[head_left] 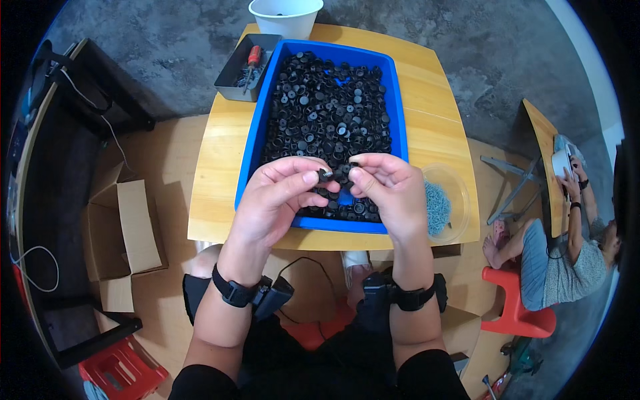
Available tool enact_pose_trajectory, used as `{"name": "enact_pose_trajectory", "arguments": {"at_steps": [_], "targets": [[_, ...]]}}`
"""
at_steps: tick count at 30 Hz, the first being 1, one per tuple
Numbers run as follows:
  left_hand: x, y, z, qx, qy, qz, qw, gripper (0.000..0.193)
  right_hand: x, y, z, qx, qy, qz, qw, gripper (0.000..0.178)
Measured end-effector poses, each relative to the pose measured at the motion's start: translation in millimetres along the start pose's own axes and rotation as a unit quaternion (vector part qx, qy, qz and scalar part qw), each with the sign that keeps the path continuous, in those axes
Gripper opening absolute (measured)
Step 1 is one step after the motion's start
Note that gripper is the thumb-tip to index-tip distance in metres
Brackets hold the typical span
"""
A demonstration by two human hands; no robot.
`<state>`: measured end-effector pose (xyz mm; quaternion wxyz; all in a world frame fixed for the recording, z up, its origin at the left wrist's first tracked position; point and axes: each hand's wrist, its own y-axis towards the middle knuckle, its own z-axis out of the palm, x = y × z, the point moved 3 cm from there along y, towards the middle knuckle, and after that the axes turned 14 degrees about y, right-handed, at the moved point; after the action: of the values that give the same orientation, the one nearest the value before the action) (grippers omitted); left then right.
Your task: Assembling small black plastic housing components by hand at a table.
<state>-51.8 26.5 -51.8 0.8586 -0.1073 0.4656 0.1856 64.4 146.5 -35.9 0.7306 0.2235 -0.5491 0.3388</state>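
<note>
My left hand [277,193] pinches a small black plastic piece [324,176] between thumb and forefinger; a silvery bit shows at its end, too small to name. Close by on the right, my right hand [395,193] has thumb and forefinger closed on another small black plastic piece [354,165], partly hidden by the fingertips. Both hands are over the near part of a blue tray [401,113], their fingertips a short way apart. Many loose black caps and rings [327,113] fill the tray, with patches of its blue bottom showing between them.
On the wooden table [433,93], a clear round tub of pale blue-green screws [437,208] stands right of the tray. A grey bin [227,87] with a red-handled screwdriver [253,59] and a white bucket [287,23] stand at the far left. Another person [573,260] sits at right.
</note>
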Motion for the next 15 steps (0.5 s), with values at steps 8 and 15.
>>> {"name": "enact_pose_trajectory", "arguments": {"at_steps": [8,15], "targets": [[-10,-6,-6,-0.006,0.095,-0.016,0.995,0.019,11,-6,1,0.049,0.095,-0.012,0.994,0.024],[-30,-21,20,-0.007,0.114,0.054,0.992,0.019,19,-18,6,0.143,0.147,-0.035,0.978,0.03]]}}
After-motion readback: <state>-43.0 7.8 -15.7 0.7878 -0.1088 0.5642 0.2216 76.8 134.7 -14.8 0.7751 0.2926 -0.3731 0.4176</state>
